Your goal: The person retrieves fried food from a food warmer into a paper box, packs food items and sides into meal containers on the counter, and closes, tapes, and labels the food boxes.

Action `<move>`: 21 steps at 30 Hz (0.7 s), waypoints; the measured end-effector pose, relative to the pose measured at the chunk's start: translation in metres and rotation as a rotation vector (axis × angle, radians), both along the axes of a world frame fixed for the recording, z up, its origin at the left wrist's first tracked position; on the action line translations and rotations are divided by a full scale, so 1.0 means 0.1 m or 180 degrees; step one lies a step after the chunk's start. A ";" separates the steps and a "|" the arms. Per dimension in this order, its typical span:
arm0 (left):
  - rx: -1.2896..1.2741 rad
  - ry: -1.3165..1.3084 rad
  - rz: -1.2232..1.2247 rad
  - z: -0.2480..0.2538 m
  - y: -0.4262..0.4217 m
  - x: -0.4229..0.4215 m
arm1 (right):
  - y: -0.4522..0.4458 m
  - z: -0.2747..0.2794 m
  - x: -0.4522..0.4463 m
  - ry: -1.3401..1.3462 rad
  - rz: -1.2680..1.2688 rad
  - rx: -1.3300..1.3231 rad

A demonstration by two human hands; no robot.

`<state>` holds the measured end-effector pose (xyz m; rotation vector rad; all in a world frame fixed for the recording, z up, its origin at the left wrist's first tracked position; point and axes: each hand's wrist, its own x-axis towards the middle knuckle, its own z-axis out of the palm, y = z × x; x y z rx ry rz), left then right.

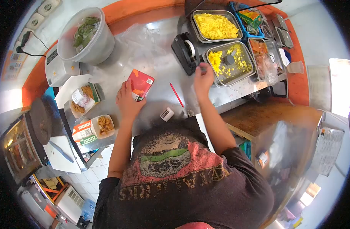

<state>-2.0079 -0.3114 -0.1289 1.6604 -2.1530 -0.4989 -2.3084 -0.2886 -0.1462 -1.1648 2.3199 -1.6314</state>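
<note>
My left hand (pixel 130 100) grips a closed red cardboard box (pixel 141 84) on the steel counter, fingers along its left side and thumb at the near edge. Beside the black tape dispenser (pixel 185 53), my right hand (pixel 204 78) has its fingertips pinched together near the dispenser's front end; what they hold, if anything, is too small to make out. A red pen (pixel 177 95) lies between my hands. Nearer to me is a small white block with dark print (pixel 167 114). Left of the box, two open paper boxes hold fried food, the upper one (pixel 83 100) and the lower one (pixel 94 129).
A tray of yellow shredded food (pixel 216 26) stands at the back, with a part-filled tray (pixel 230 63) in front. A tub with green leaves (pixel 85 38) stands at back left, near clear plastic bags (pixel 138 38). A knife (pixel 61 151) lies on a white board at left.
</note>
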 end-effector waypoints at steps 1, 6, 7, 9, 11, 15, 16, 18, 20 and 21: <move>-0.0221 -0.0346 -0.0105 -0.07 0.02 0.01 | -0.10 -0.01 -0.15 0.0163 -0.0029 0.0010; 0.0363 -0.0366 -0.0306 0.22 0.38 -0.08 | -0.45 -0.34 -0.61 -0.1314 0.0474 0.0824; 0.1403 0.0165 -0.0541 0.17 0.48 -0.05 | -0.46 -0.26 -0.64 -0.2232 0.0663 0.0659; 0.2271 0.0244 -0.0678 -0.01 0.67 -0.03 | -0.31 -0.01 -0.64 -0.2515 0.0764 0.0547; 0.3118 0.0344 -0.0802 -0.21 0.74 -0.07 | -0.06 0.22 -0.55 -0.2363 0.0482 0.0182; 0.3747 0.0529 -0.0564 -0.35 0.77 -0.26 | 0.33 -0.31 -0.60 -0.1916 0.0399 0.0641; 0.3747 0.0632 -0.0481 -0.35 0.78 -0.29 | 0.33 -0.37 -0.56 -0.1378 0.0407 0.0847; 0.3675 0.0847 -0.0418 -0.51 0.79 -0.31 | 0.27 -0.43 -0.52 -0.0581 0.0422 0.1147; 0.3590 0.1033 -0.0367 -0.62 0.81 -0.30 | 0.25 -0.42 -0.50 -0.0190 0.0411 0.1423; 0.3367 0.1255 -0.0303 -0.54 0.79 -0.35 | 0.25 -0.40 -0.48 0.0212 0.0380 0.1696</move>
